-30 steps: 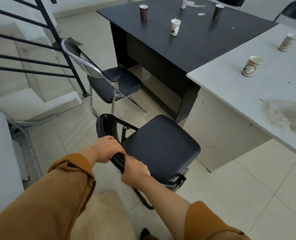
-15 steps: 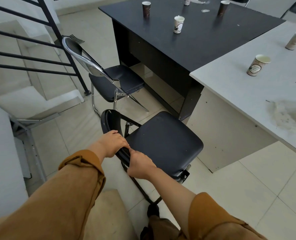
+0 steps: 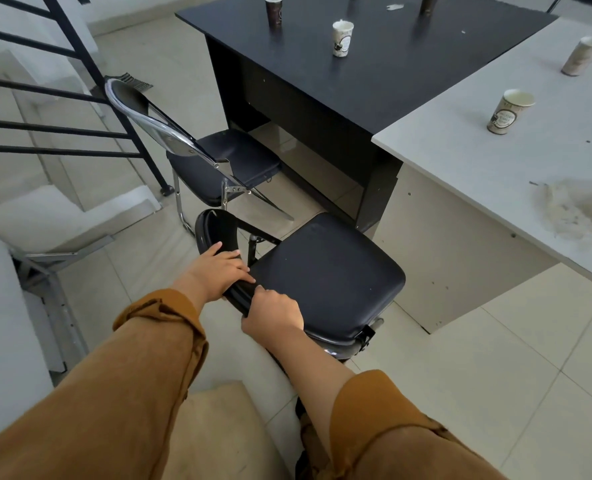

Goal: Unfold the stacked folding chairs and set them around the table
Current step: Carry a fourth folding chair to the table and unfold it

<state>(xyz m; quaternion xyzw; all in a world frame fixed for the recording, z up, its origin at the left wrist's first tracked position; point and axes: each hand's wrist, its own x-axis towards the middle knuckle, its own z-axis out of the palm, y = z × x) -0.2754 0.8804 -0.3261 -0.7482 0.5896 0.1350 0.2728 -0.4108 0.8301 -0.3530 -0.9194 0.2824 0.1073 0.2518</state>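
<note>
Hands (image 3: 246, 296) clamped on black chair (image 3: 329, 275) backrest, seat edge near white table (image 3: 460, 174).

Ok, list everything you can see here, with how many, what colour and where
Near chair: one, black, unfolded, at the tables' corner, backrest in both hands.
Far chair: one, black seat, chrome frame, unfolded beside the black table.
Black table: one, top centre.
White table: one, right, stained near its front edge.
Pale cups: four, one on the black table, two on the white table, one cut off at the top edge.
Dark cups: two, one whole and one cut off, on the black table.
Stair railing: one, black, left.
Left hand: on the backrest.
Right hand: gripping the backrest.
Sleeves: two, mustard brown.
</note>
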